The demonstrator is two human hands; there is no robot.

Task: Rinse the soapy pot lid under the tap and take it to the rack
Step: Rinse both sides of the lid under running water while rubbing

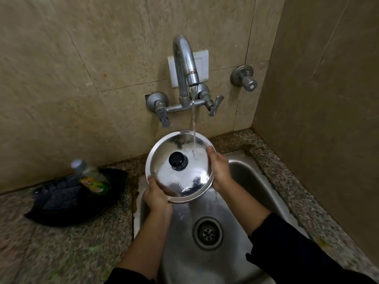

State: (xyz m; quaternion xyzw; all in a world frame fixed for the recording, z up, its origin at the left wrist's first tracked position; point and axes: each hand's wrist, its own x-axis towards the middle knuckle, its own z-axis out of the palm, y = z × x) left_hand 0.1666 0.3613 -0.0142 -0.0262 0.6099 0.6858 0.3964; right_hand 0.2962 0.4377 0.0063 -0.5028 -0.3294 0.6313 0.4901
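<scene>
Gripping the round shiny steel pot lid with black knob (180, 168) by opposite rims, left hand (156, 196) and right hand (220, 171) fingers pinch it under the tap stream (193, 119); wet edges might slip, dropping it into the steel sink (256, 181).

Just one view here, a wide-angle cam on the person's head, looking forward and steeply down over the sink (256, 181). It sits close in: both forearms run up from the bottom edge, and the left hand (156, 196) and right hand (219, 169) land about mid-frame with the lid (194, 173) between them. The tap (184, 64) and tiled wall fill the top half, seen from above and square on. The drain (207, 233) is almost straight below the lens. The surface (61, 242) stretches off left, and a side wall closes off the right. Edges bend and smear from the wide lens.
</scene>
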